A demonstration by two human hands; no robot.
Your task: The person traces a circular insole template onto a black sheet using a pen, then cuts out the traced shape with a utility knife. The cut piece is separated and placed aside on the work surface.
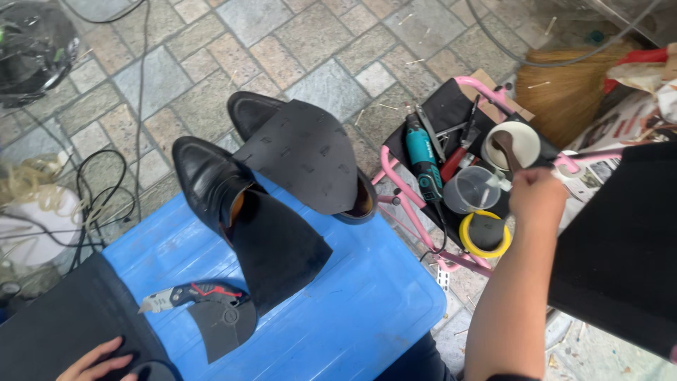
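The right hand (537,195), at the right of the frame, is closed around the dark brown handle of a brush (506,152) whose long axis runs up and slightly left from the fist, its far end dipping into a round white tub (518,143) in the upper right. The forearm rises steeply from the bottom edge, bent at the wrist toward the tub. That tub sits in a crowded pink-framed tray (423,212) with a teal power tool (424,156), a clear plastic cup (471,189) and a yellow-rimmed tape roll (485,233), leaving little free room around the brush. The left hand (95,363), at the lower left edge, lies with fingers spread flat on a black rubber sheet (67,321), gripping nothing. Between the hands, a blue plastic lid (352,303) carries 2 black leather shoes (208,180) with toes pointing to the upper left, black sole sheets (307,159) laid over them, and a red and black utility knife (187,294) with its blade pointing left. The lid's lower right part is bare.
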